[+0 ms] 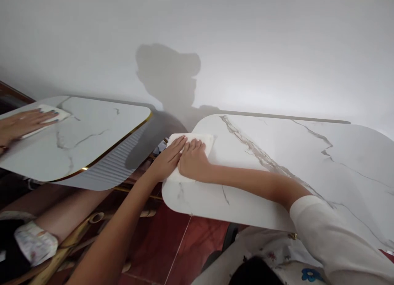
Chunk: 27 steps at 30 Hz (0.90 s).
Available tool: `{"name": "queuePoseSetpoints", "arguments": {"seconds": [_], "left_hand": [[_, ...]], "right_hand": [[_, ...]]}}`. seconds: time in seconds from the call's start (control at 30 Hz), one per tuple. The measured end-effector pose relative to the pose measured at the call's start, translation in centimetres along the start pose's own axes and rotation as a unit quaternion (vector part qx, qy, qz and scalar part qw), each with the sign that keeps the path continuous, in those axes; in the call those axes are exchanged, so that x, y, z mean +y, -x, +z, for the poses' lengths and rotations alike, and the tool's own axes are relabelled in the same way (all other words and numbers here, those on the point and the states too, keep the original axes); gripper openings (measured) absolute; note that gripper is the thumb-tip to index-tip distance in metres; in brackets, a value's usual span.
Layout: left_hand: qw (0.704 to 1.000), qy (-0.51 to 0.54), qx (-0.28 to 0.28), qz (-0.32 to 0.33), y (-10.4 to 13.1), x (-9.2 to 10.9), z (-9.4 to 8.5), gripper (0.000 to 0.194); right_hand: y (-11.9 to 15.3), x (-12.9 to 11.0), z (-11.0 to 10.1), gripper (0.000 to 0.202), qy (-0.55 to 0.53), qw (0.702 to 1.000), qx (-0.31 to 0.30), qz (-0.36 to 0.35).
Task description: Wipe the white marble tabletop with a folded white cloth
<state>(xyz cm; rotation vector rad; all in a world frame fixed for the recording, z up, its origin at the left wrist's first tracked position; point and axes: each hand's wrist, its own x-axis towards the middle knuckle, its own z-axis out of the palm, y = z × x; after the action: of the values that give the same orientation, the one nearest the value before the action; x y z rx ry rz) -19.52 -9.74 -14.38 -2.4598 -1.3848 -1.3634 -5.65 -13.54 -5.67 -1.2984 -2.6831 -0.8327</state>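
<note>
A folded white cloth (205, 142) lies at the left end of a white marble-patterned tabletop (261, 198) with rounded corners. My left hand (168, 159) reaches in from below and presses on the cloth with its fingers stretched out. Right beside it, my right hand (193, 162) rests on the same cloth, fingers laid over it and pointing away from me. The two hands touch at the fingers. Neither is wrapped around the cloth. A brown-grey vein (258, 151) runs diagonally across the tabletop to the right of the cloth.
On the left, another person's hand (33, 120) lies on a white cloth (58, 111) on a second marble-patterned tabletop (89, 141) with a gold edge. A pale wall (261, 51) stands behind both tabletops. Below are a red tiled floor (172, 240) and bamboo poles (74, 246).
</note>
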Motion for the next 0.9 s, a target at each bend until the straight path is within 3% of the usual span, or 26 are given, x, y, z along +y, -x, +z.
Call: {"name": "queuePoseSetpoints", "arguments": {"seconds": [0.2, 0.3, 0.4, 0.5, 0.63, 0.77, 0.9], "left_hand": [[0.998, -0.053, 0.031, -0.012, 6.8, 4.2, -0.7, 0.053], [0.995, -0.085, 0.050, -0.005, 8.5, 6.8, -0.5, 0.053], [0.993, -0.106, 0.044, -0.007, 8.7, 9.2, 0.0, 0.054], [0.993, -0.115, 0.019, -0.010, 7.4, 11.1, 0.7, 0.055], [0.993, -0.116, -0.008, -0.020, 3.5, 12.2, 1.6, 0.055], [0.993, -0.113, -0.004, -0.035, -1.3, 11.2, 2.7, 0.054], [0.995, -0.099, 0.000, -0.032, -6.1, 8.7, 3.8, 0.053]], "right_hand": [[5.0, -2.9, -1.3, 0.062, -0.022, 0.997, -0.027, -0.073], [7.5, -2.5, -2.2, 0.063, -0.027, 0.994, -0.026, -0.106], [9.5, -1.1, -3.2, 0.064, -0.034, 0.990, -0.028, -0.131], [10.8, 1.0, -3.8, 0.062, -0.034, 0.989, -0.022, -0.139], [10.3, 4.3, -3.5, 0.059, -0.015, 0.993, -0.012, -0.116], [7.4, 7.6, -2.8, 0.056, -0.009, 0.996, -0.010, -0.091], [3.0, 10.1, -2.2, 0.050, -0.033, 0.998, -0.043, -0.024]]}}
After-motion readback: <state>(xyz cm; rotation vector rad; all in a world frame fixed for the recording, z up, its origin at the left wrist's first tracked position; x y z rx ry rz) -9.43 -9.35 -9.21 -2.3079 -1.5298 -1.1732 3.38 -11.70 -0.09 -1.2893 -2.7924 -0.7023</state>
